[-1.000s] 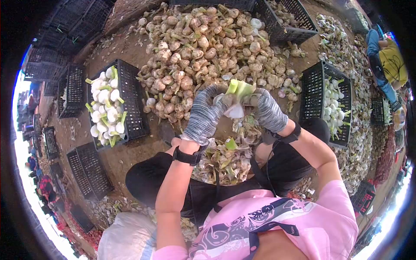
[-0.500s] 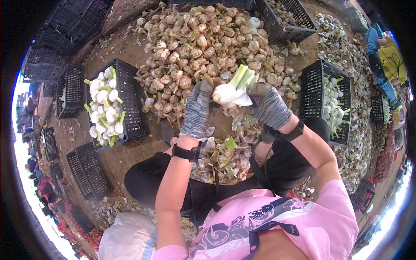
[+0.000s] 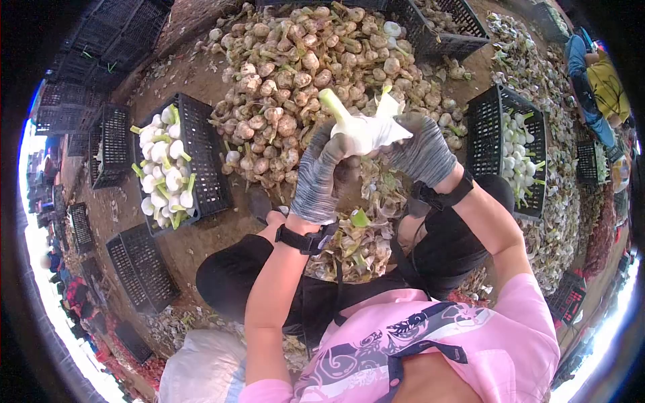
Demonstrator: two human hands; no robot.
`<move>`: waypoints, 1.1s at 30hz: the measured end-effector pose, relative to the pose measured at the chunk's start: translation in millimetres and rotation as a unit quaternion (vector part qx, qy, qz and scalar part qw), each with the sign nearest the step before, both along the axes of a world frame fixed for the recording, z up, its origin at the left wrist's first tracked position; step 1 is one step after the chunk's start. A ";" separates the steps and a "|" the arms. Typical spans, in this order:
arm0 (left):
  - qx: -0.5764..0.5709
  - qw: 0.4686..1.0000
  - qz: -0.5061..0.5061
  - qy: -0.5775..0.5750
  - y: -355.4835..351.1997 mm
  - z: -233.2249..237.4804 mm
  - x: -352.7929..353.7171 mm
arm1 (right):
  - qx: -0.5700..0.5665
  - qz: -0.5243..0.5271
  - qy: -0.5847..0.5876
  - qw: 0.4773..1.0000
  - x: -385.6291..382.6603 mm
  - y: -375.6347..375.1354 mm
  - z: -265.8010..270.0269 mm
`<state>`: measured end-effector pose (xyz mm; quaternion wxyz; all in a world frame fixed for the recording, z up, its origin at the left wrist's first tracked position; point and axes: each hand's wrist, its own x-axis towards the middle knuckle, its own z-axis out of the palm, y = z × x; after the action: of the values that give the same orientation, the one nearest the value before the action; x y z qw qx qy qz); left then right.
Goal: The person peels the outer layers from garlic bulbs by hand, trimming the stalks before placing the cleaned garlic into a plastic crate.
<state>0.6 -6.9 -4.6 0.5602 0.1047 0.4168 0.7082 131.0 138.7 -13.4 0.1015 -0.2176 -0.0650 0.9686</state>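
A white garlic bulb (image 3: 361, 136) with a cut green stalk is held up between my two gloved hands. My left hand (image 3: 321, 171) is closed around its left and lower side, in a grey striped glove with dark fingertips. My right hand (image 3: 424, 151), gloved alike, pinches a white layer of outer skin (image 3: 390, 121) that stands away from the bulb on the right, with a bit of green at its top. Some fingertips of both hands are hidden. Behind the hands lies a large heap of unpeeled, brownish garlic bulbs (image 3: 289, 87).
A black crate (image 3: 213, 178) of white garlic stands left, another crate (image 3: 485, 138) right. Peeled skins (image 3: 363, 245) lie between my legs. An overturned-looking crate (image 3: 142, 269) is lower left, a white sack (image 3: 201, 369) beside me. A person in yellow (image 3: 607, 87) sits far right.
The bulb has turned, its stalk now pointing up and left. The outer skin has split from it toward my right hand. My left hand has shifted right and rolled under the bulb.
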 end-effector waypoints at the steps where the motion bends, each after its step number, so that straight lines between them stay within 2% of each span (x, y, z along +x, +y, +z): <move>1: 0.000 1.000 -0.001 0.000 -0.6 3.8 -0.6 | 0.000 -0.001 0.000 1.000 -0.7 -0.5 5.8; 3: 0.070 0.995 -0.059 -0.027 -2.4 14.4 -1.8 | -0.090 0.014 0.040 0.995 -1.9 -1.2 12.9; 4: 0.072 0.995 -0.058 -0.026 -0.3 11.6 -0.2 | -0.089 0.015 0.040 0.995 -3.9 0.1 13.1; 6: 0.005 0.992 0.055 0.113 5.2 1.8 4.6 | 0.036 -0.053 0.010 0.998 -6.8 2.8 11.5; 7: 0.006 0.992 0.055 0.113 4.7 1.2 3.2 | 0.037 -0.054 0.011 0.998 -7.0 1.0 7.8; 8: -0.017 0.991 0.060 0.119 3.6 1.3 0.8 | 0.313 -0.040 -0.042 0.948 -8.8 -2.9 4.8; 10: -0.052 0.992 0.078 0.085 2.4 -0.8 0.0 | 0.512 -0.048 -0.053 0.856 -6.0 -13.9 16.0; 11: -0.052 0.992 0.081 0.087 3.0 -2.3 1.8 | 0.618 -0.008 -0.102 0.780 -0.7 -6.6 -4.4; 13: -0.045 0.980 0.163 -0.107 3.9 -3.3 4.5 | 0.603 0.010 -0.070 0.795 2.1 -22.2 0.3; 14: -0.038 0.977 0.171 -0.124 3.2 -3.6 2.6 | 0.602 0.011 -0.069 0.796 -3.7 -27.9 6.9; 15: -0.038 0.977 0.172 -0.123 0.9 -4.2 0.4 | 0.686 -0.037 -0.023 0.726 -11.0 -33.0 13.5; 17: -0.018 0.986 0.150 -0.078 -2.6 -8.3 -3.9 | 0.760 -0.084 0.027 0.644 -12.5 -32.6 15.3; 18: -0.012 0.986 0.155 -0.066 -1.7 -13.2 -5.2 | 0.637 -0.063 0.002 0.768 -6.6 -28.0 12.2; 19: -0.011 0.985 0.157 -0.065 -2.1 -7.8 -6.8 | 0.494 -0.039 -0.023 0.869 -5.0 -25.9 15.5; 20: 0.008 0.994 0.109 0.024 -4.1 -2.1 -9.4 | 0.290 -0.032 0.008 0.956 -4.5 -20.7 20.4; 21: 0.028 0.991 0.059 0.113 -6.0 4.4 -11.6 | 0.071 -0.025 0.037 0.996 -5.3 -14.3 26.6; 22: 0.050 0.982 0.027 0.180 -8.0 9.3 -12.7 | 0.011 0.012 0.093 0.996 -8.0 -9.5 22.2; 23: 0.050 0.982 0.023 0.179 -7.9 13.3 -11.8 | -0.048 0.047 0.149 0.987 -9.3 -7.7 19.3; 24: 0.109 0.991 -0.005 0.080 -7.1 17.1 -10.8 | -0.022 0.007 0.010 1.000 1.8 -11.2 22.1; 25: 0.167 0.985 -0.031 -0.020 -7.3 18.8 -10.3 | -0.021 0.006 0.009 1.000 5.2 -9.5 27.3; 26: 0.146 0.978 -0.015 -0.148 -11.8 11.6 -13.0 | 0.007 0.058 0.083 0.995 10.4 -5.9 30.2; 27: 0.214 0.949 -0.036 -0.231 -15.5 1.8 -18.5 | 0.035 0.111 0.158 0.981 16.4 -1.0 30.6; 28: 0.173 0.959 -0.008 -0.223 -13.3 10.9 -19.9 | 0.263 0.187 0.122 0.938 14.1 1.9 22.6; 29: 0.130 0.968 0.017 -0.214 -10.3 20.0 -21.3 | 0.583 0.270 0.065 0.764 11.8 5.1 14.6; 30: 0.102 0.980 0.080 -0.152 -7.5 12.4 -20.8 | 0.749 0.304 0.034 0.587 9.4 8.4 6.7; 31: 0.103 0.980 0.079 -0.150 -5.5 7.2 -19.4 | 0.778 0.344 0.003 0.525 9.2 0.5 15.3; 32: 0.066 0.989 0.109 -0.071 -2.7 2.4 -18.1 | 0.828 0.395 -0.077 0.389 13.1 -1.6 12.7; 33: 0.026 0.990 0.137 0.006 -1.8 -4.0 -16.8 | 0.828 0.395 -0.078 0.390 9.2 -1.8 12.9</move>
<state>-16.2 -8.6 -8.6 0.4522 0.0654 0.4125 0.7881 140.2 137.0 -0.4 -0.1677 -0.0505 -0.9212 0.3474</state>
